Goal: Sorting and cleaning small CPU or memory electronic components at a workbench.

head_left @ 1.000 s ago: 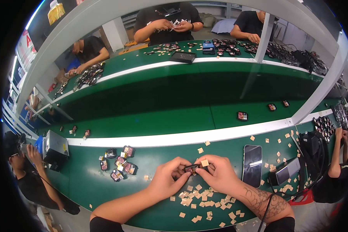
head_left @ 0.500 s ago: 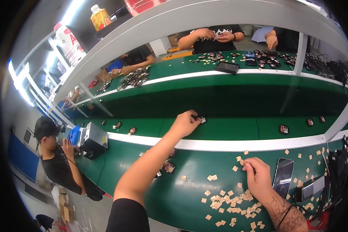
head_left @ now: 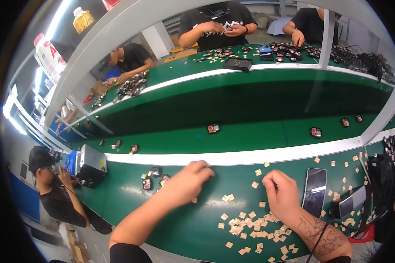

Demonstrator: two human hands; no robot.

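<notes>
My left hand (head_left: 189, 182) is over the green table with loosely bent fingers; nothing shows in it. Beside its wrist lie several small black devices with red and yellow labels, among them one device (head_left: 148, 183). On the green belt beyond sits another labelled device (head_left: 213, 128), apart from the hand. My right hand (head_left: 281, 192) is closed in a pinch above the table, its thumb against the bent fingers. What the pinch holds, if anything, is too small to make out. Small beige squares (head_left: 254, 225) lie scattered just below and left of this hand.
A phone (head_left: 315, 189) lies right of my right hand, near a grey and black device (head_left: 352, 202) and black cables. A white rail (head_left: 232, 158) divides table from belt. More devices (head_left: 316, 132) sit along the belt. Co-workers sit across and at left, beside a metal box (head_left: 91, 165).
My left hand has left the labelled device on the belt and come back over the table. My right hand stays pinched near the beige squares. The view has shifted slightly.
</notes>
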